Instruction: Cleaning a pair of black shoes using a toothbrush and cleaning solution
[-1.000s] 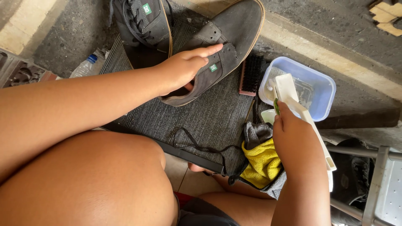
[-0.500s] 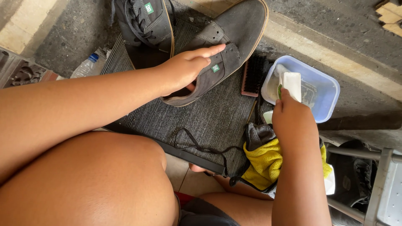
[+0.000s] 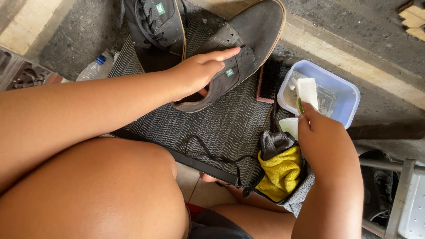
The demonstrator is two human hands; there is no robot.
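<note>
The left hand [image 3: 197, 73] is resting on the grey suede shoe [image 3: 241, 48] in the upper middle of the frame, palm over the open collar, fingers [image 3: 223, 54] lying together along the tongue and thumb tucked toward the opening. The shoe is lying on a dark ribbed mat [image 3: 217, 128], toe pointing to the upper right. It is probably light and soft in the upper, stiff only along the pale sole edge, so the collar and heel are looking like the firmest places to hold; the nap would likely mark if gripped wet.

The right hand [image 3: 321, 137] is pinching a small white block [image 3: 307, 92], with a sliver of green at its base, fingers clamped on its lower end, over the blue-rimmed plastic tub [image 3: 343, 84] at the right. The block seems rigid and, if wet, likely slippery.

A second shoe [image 3: 155, 26], laced, is standing at the upper left of the mat; a brush [image 3: 268, 82] is lying between the shoe and the tub. A loose black lace [image 3: 208, 152] is trailing across the mat's lower edge, and a yellow cloth [image 3: 281, 172] on a grey one is sitting at lower right.
</note>
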